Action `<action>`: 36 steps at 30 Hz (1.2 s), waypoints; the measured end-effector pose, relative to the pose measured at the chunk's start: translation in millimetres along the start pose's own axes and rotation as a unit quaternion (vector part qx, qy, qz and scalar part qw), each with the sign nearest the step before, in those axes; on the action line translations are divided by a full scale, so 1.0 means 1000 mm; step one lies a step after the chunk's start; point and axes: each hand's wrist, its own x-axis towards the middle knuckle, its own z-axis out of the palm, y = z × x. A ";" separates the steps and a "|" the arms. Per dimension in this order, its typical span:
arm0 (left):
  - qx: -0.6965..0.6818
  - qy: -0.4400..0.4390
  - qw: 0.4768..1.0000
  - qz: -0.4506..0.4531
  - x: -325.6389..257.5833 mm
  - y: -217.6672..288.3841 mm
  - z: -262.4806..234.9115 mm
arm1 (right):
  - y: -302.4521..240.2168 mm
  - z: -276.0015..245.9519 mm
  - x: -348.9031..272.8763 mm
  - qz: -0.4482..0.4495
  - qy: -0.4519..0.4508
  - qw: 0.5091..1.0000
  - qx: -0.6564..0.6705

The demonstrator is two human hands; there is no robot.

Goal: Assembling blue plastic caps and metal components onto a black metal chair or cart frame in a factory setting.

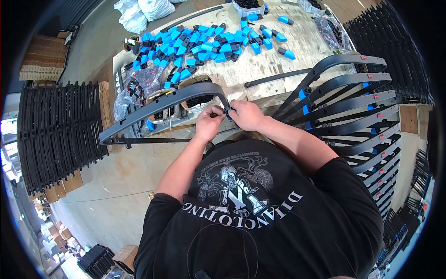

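Observation:
A black curved metal frame lies in front of me across the near edge of the workbench, its bent end coming down between my hands. My right hand is closed round that end, beside a small dark fitting. Just left of it, my left hand has its fingers pinched together next to the fitting. What those fingers hold, if anything, is hidden. Behind the frame stands an open bag of small black parts. A thin light-coloured rod sticks up left of my left hand.
Many blue-and-black brackets are heaped on the wooden workbench. To the right, several similar black frames are stacked with blue pieces on them. Black bars stand stacked at left. White sacks lie beyond the bench.

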 end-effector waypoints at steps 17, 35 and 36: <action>0.044 0.004 0.996 -0.081 0.000 0.006 0.000 | 0.000 0.003 -0.001 -0.009 0.018 1.000 0.003; 0.367 0.036 0.926 0.085 -0.017 0.026 -0.009 | -0.001 0.002 0.000 0.023 -0.018 0.998 0.051; 0.355 0.044 0.931 0.079 -0.017 0.031 -0.011 | 0.009 0.009 -0.005 0.024 -0.015 0.998 0.052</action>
